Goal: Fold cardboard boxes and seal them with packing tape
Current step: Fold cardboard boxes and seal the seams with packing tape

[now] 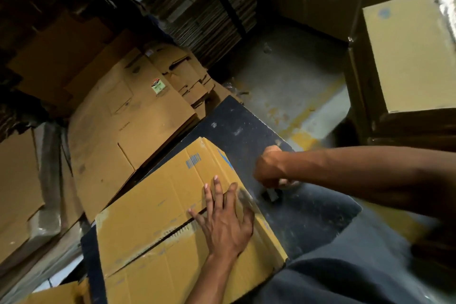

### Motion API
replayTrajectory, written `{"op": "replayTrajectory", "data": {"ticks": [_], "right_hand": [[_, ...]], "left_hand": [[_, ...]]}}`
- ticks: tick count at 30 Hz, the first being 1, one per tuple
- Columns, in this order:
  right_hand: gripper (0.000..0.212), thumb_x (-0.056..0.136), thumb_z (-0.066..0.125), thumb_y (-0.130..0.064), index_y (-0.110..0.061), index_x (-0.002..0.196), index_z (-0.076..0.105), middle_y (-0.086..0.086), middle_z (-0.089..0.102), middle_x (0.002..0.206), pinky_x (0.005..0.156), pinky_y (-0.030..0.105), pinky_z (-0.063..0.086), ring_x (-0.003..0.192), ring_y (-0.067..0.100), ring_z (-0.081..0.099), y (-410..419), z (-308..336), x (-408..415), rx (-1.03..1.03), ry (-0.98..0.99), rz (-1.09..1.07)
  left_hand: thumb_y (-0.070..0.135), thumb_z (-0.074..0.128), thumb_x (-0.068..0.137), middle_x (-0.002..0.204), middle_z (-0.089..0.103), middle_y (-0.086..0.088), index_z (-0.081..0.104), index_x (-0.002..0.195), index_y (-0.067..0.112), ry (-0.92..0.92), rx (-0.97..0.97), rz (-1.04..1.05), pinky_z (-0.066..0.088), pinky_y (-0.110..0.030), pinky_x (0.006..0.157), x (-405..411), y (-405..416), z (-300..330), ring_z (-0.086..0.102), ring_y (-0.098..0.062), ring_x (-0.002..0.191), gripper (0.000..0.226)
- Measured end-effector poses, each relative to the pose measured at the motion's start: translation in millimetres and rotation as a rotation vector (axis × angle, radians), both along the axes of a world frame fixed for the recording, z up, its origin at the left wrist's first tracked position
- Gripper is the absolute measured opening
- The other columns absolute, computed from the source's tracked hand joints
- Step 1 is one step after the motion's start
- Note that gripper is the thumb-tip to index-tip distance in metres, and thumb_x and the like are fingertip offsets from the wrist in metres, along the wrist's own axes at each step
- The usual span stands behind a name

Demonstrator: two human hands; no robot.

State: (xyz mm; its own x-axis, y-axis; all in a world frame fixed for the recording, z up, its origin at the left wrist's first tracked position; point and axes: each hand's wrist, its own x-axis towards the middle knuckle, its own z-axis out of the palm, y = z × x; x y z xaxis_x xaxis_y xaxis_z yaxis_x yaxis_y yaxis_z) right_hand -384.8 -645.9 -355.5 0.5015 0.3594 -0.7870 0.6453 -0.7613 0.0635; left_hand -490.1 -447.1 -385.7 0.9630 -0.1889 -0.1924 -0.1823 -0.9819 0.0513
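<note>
Right now cardboard box (172,210) sits on dark table (308,217), frame centre toward 7 o'clock, top flaps folded down and meeting at a seam that still gapes a little, blue print on near flap and at the 1 o'clock corner. Left hand (222,219) lies flat on box top near its right edge, fingers straight and spread, palm across the seam, pressing the flaps. Right hand (270,168) is at 3 o'clock of the box, over bare table, fingers curled tight round something small; a blurred dark and pale piece sticks out below the fist at 5 o'clock of it, could be a tape dispenser (274,192), cannot tell for sure. Fist is just beside the box's right edge, not touching it as far as shown.

Flattened cartons (128,116) are heaped at 10 o'clock of the box, one with a small red and green label (158,86). Stacked flat cardboard (197,7) fills 12 o'clock. Closed box (409,57) with shiny tape on top stands at 2 o'clock on darker stacked boxes. Concrete floor (291,86) with worn yellow paint shows between. Dark clothing (345,266) at 5 o'clock
</note>
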Motion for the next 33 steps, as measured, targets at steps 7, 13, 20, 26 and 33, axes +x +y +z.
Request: {"op": "replayTrajectory", "data": {"ticks": [7, 13, 20, 26, 33], "right_hand": [[0.057, 0.09, 0.067, -0.012, -0.03, 0.144, 0.06, 0.005, 0.068, 0.134, 0.097, 0.036, 0.054, 0.106, 0.023, 0.066, -54.0, -53.1, 16.9, 0.46, 0.148, -0.421], [0.051, 0.086, 0.06, -0.031, -0.04, 0.136, 0.063, 0.005, 0.069, 0.129, 0.104, 0.041, 0.05, 0.121, 0.03, 0.061, -63.8, -79.6, 17.0, 0.496, -0.054, -0.485], [0.046, 0.094, 0.061, -0.045, -0.031, 0.136, 0.055, 0.009, 0.054, 0.131, 0.1, 0.054, 0.041, 0.131, 0.035, 0.043, -28.6, -70.6, -1.6, 0.689, -0.35, -0.813], [0.044, 0.105, 0.044, -0.056, -0.033, 0.142, 0.054, 0.007, 0.057, 0.123, 0.107, 0.043, 0.041, 0.118, 0.023, 0.053, 71.8, -80.4, -35.8, 1.549, -0.081, -1.382], [0.039, 0.096, 0.052, -0.008, -0.026, 0.129, 0.063, 0.004, 0.057, 0.104, 0.089, 0.04, 0.051, 0.094, 0.019, 0.059, 76.8, -123.2, -45.5, 1.419, -0.163, -1.451]], "left_hand": [[0.059, 0.032, 0.093, 0.172, -0.016, 0.012, -0.006, 0.165, 0.03, -0.005, 0.002, 0.022, -0.002, -0.075, 0.117, -0.1, -0.5, -1.0, -0.017, -0.015, 0.158, 0.087], [0.058, 0.03, 0.094, 0.172, -0.014, 0.009, -0.008, 0.165, 0.028, 0.01, -0.01, 0.006, -0.001, -0.068, 0.123, -1.2, -1.8, 2.1, -0.018, -0.017, 0.158, 0.086], [0.061, 0.025, 0.096, 0.171, -0.021, 0.007, -0.016, 0.163, 0.027, 0.019, 0.006, -0.033, -0.004, -0.066, 0.123, -1.5, 0.9, 0.3, -0.022, -0.019, 0.157, 0.086], [0.067, 0.026, 0.091, 0.171, -0.021, 0.004, -0.012, 0.164, 0.022, 0.035, 0.031, -0.042, -0.004, -0.066, 0.124, 0.0, 0.7, 1.1, -0.023, -0.02, 0.157, 0.094], [0.072, 0.028, 0.089, 0.17, -0.026, 0.002, -0.019, 0.162, 0.02, 0.071, 0.049, -0.052, -0.006, -0.066, 0.123, -0.4, 0.2, 2.7, -0.025, -0.021, 0.156, 0.102]]}}
